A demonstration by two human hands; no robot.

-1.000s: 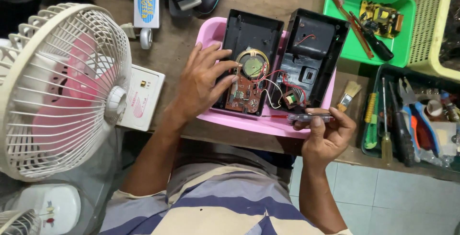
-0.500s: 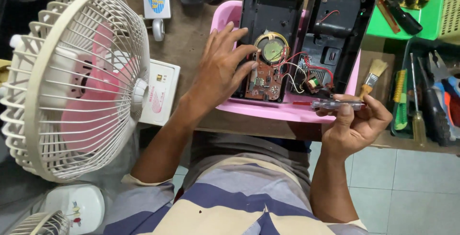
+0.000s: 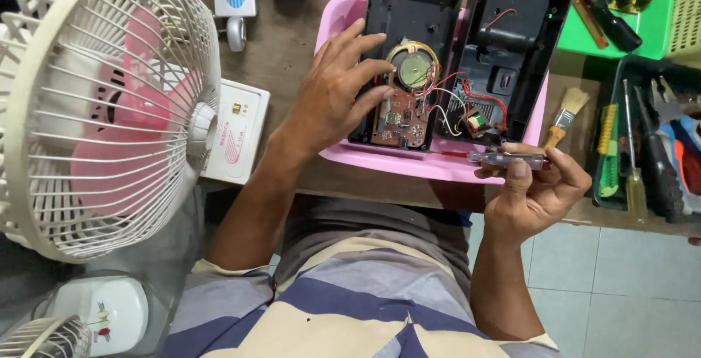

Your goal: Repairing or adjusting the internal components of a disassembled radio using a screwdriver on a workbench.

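Observation:
An opened black radio case [image 3: 467, 59] lies in two halves in a pink tray [image 3: 431, 164] on the wooden bench. Its brown circuit board [image 3: 400, 118], round speaker [image 3: 413, 70] and red and white wires are exposed. My left hand [image 3: 332, 99] rests flat on the left half of the case, fingertips next to the speaker and the board. My right hand [image 3: 533, 186] is at the tray's front right edge and grips a screwdriver [image 3: 504, 159] with a clear handle, held level, its thin shaft pointing left along the tray rim.
A cream table fan [image 3: 102, 102] with pink blades stands at the left, next to a white box [image 3: 237, 132]. A small paintbrush [image 3: 564, 117] lies right of the tray. A dark tool tray [image 3: 650, 146] holds screwdrivers and pliers. A green tray [image 3: 613, 8] sits at the back right.
The view has closed in and shifted. My right hand has lowered slightly with the screwdriver, still held level. My left hand has stayed on the case.

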